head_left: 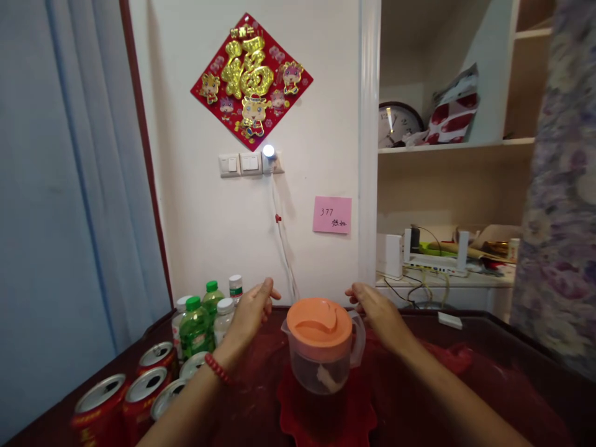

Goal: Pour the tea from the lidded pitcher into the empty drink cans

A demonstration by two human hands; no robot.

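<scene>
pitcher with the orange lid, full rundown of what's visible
The pitcher is clear, plastic-looking, with a round orange lid that is shut and has a moulded spout flap. A clear handle sticks out on its right side. It stands upright on a red mat on the dark table. Something pale shows through the wall; what it is cannot be told. The left hand and right hand hover on either side of it, open, neither touching.

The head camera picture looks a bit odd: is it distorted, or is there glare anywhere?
In the head view, the small white plug-in light flares; edges bow and blur; the clear plastic pitcher with orange lid is fairly sharp between left hand and right hand.
</scene>
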